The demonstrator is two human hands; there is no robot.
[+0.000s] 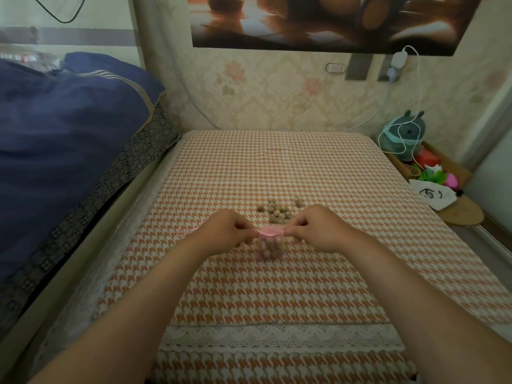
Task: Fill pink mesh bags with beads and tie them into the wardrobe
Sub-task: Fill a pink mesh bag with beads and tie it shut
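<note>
- The pink mesh bag (270, 249) hangs between the 2 hands with its gathered mouth uppermost and tan beads showing through the mesh.
- The left hand (224, 231) is just left of the bag, its fingers curled, pinching the left end of the bag's mouth.
- The right hand (318, 228) is just right of the bag and pinches the right end of the mouth in the same way.
- Whether the bag's bottom touches the cloth below cannot be told.
- A pink ribbon (188, 231) trails left of the bag, past the left hand, onto the cloth.
- A small heap of loose beads (278, 213) lies just beyond the bag, with 2 or 3 strays beside it.
- Under the bag spreads an orange-and-white houndstooth cloth (277, 295); its lace trim (277, 336) runs nearer the person than the bag.
- Well left of the bag lies dark blue bedding (69, 134).
- Far right of the bag and beyond it sits a grey-green plush toy (406, 134) wrapped in a white cable (418, 87); a white pouch (432, 194) lies nearer.
- Nothing stands between the bag and the hands.
</note>
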